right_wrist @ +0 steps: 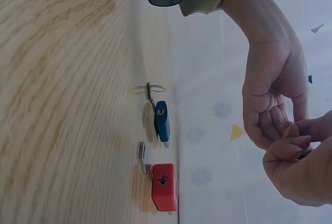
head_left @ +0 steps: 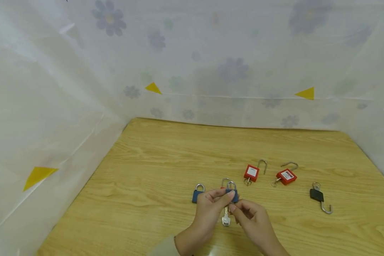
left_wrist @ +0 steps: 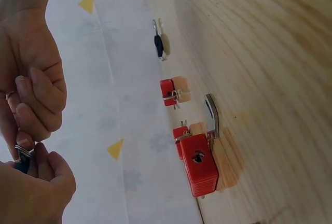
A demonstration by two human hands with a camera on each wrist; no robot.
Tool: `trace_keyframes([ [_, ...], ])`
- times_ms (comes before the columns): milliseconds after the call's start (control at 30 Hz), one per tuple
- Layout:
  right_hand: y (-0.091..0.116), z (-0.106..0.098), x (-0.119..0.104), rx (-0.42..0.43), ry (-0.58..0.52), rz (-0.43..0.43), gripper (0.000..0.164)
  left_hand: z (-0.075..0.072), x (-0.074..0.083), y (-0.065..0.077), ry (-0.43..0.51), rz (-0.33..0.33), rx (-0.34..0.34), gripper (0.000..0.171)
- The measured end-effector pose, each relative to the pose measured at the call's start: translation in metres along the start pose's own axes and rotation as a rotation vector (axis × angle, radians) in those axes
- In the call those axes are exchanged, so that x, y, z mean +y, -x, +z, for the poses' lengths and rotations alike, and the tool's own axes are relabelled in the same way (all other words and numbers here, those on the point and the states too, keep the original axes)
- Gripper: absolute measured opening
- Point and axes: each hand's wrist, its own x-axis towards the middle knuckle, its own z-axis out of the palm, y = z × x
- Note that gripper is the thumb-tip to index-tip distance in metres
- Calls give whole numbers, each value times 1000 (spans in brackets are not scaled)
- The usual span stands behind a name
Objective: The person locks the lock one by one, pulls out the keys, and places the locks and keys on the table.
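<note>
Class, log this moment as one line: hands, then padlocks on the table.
left hand: grips blue padlock | right hand: pinches at its base | table: second blue padlock, red padlocks, black padlock

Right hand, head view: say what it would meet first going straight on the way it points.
The right hand would likely meet the held blue padlock first, as it lies directly ahead; depth is unclear, so the left hand might come first.
</note>
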Motion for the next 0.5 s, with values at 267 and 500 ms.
trace_keyframes([
  [267,0,-5,4,-33,-10,-25,21,3,-1,0,-9,3,-3,29],
  [500,5,-7,10,-124,-11,-84,21,0,4,-6,30,36,14,30],
])
